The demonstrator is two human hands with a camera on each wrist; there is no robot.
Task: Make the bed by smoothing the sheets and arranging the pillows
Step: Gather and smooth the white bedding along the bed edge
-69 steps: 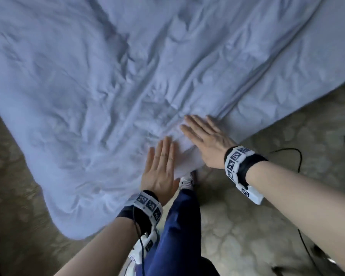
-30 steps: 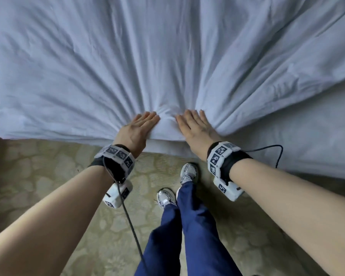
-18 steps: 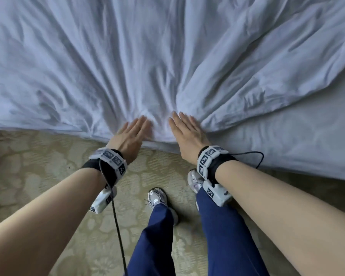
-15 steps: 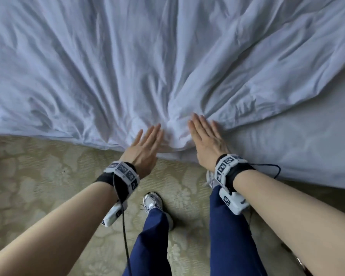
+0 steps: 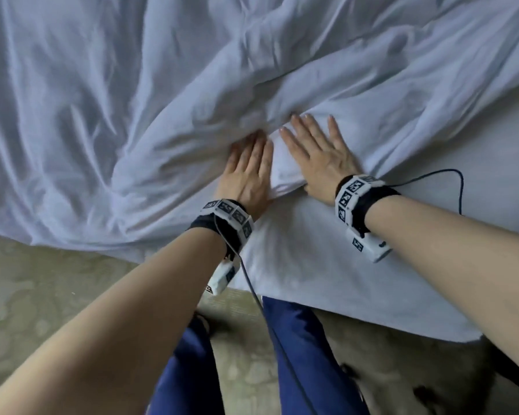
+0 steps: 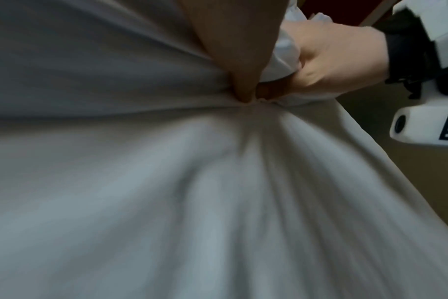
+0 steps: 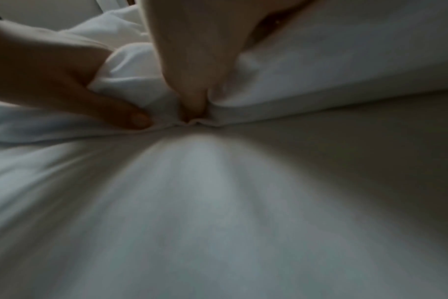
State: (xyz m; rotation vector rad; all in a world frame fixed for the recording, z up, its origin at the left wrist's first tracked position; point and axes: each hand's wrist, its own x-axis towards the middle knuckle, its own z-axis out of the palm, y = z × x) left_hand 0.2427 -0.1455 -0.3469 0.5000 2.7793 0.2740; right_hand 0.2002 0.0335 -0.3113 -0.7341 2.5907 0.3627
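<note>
A crumpled white top sheet [image 5: 132,100] covers most of the bed. Its near edge is gathered into a thick fold [image 5: 285,166] between my hands. My left hand [image 5: 246,172] lies on the fold's left side, and my right hand [image 5: 318,151] lies on its right side with straight fingers on top. In the left wrist view my left thumb [image 6: 233,60] digs in at the hem, beside the right hand [image 6: 333,60]. In the right wrist view my right thumb [image 7: 192,60] and the left hand [image 7: 51,66] sit under the fold, pinching it. No pillows are in view.
A smooth white under sheet [image 5: 312,265] lies bare between the fold and the bed's near edge. Beige patterned carpet [image 5: 42,295] is below it, with my blue trouser legs [image 5: 306,354] against the bed. A black cable [image 5: 450,181] loops on the bed at the right.
Both hands have moved from the bed's edge up onto the mattress, carrying the top sheet's edge away from me. The sheet now bunches ahead of them, and bare under sheet shows behind.
</note>
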